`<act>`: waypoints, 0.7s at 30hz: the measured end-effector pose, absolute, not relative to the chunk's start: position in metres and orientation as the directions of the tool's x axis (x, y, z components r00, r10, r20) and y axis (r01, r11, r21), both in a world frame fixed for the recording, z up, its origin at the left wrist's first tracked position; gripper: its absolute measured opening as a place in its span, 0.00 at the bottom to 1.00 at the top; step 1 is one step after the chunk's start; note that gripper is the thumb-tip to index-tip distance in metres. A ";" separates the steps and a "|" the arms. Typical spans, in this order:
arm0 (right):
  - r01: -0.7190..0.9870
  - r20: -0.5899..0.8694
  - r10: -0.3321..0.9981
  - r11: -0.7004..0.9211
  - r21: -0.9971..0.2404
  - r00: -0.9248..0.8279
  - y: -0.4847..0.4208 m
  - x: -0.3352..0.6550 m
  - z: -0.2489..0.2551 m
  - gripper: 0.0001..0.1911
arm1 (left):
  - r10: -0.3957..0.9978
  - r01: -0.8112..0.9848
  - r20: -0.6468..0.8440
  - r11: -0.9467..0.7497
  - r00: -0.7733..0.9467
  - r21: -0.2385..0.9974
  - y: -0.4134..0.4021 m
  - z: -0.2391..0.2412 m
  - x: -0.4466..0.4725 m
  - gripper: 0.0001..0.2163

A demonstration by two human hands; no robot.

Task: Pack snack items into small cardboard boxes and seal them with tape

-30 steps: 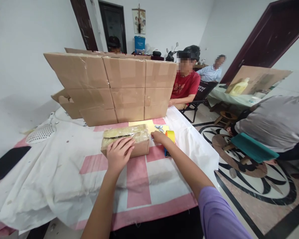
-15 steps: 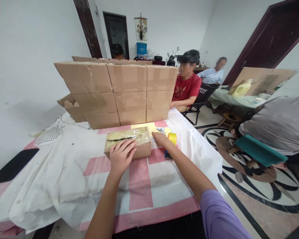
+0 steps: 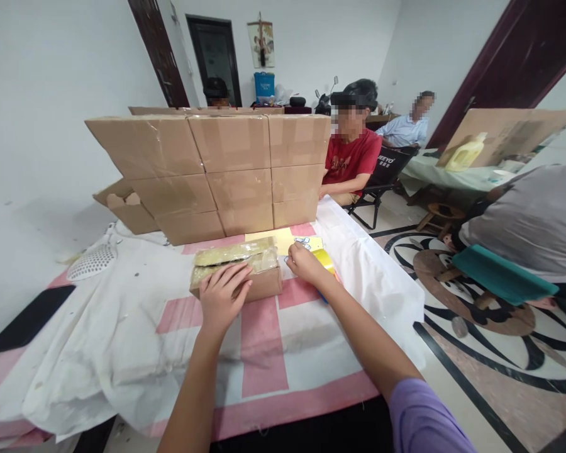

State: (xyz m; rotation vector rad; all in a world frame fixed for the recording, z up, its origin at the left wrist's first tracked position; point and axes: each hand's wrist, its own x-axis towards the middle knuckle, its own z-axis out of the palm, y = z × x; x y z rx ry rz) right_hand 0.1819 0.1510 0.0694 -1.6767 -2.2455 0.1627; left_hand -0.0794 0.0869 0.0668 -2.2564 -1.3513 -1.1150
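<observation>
At far left, a smooth black slab [image 3: 28,319] lies on the rumpled white-and-pink cloth [image 3: 264,352], near a white piece [image 3: 93,261] pierced with rows of holes. A wall of brown cartons [image 3: 238,173], seams glossy with tape, stands toward the far side.

In front of it, well back from the cloth's near edge, sits a small cardboard box [image 3: 264,278], its long axis running left to right, roughly along that edge. Shiny, wrinkled tape covers its top, where a dark slit follows its length from the left. The left hand [image 3: 224,292] lies over its front top edge, fingers extended and close together, resting on it.

Just beside the box's right end, the right hand [image 3: 305,261] has its fingers curled in; how tightly, and around what, I cannot tell. Behind lies a yellow card [image 3: 283,235] with drawings; a yellow tape roll [image 3: 327,258] is partly hidden by that wrist.

A broad stretch of cloth fronts the box; a narrower strip parts it from the cartons. Past the cloth's right edge, a person [image 3: 356,157] in red sits.
</observation>
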 end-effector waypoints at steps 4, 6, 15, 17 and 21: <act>0.846 0.260 0.936 0.330 -0.418 -0.237 0.144 0.181 0.066 0.04 | 0.630 0.839 0.729 -0.524 0.268 0.144 0.084 0.069 -0.077 0.12; 0.790 0.289 0.930 0.349 -0.504 -0.226 0.141 0.182 0.067 0.03 | 0.608 0.826 0.750 -0.542 0.261 0.152 0.083 0.073 -0.073 0.10; 0.271 0.382 0.900 0.429 -0.861 -0.211 0.141 0.198 0.077 0.09 | 0.668 0.699 0.626 -0.666 0.403 0.261 0.112 0.137 -0.019 0.10; 0.128 0.375 0.902 0.407 -0.905 -0.216 0.140 0.202 0.081 0.13 | 0.729 0.678 0.476 -0.663 0.491 0.317 0.126 0.150 -0.004 0.11; -0.143 0.322 0.922 0.296 -0.944 -0.217 0.138 0.209 0.087 0.16 | 0.742 0.573 0.296 -0.660 0.602 0.486 0.148 0.163 0.014 0.10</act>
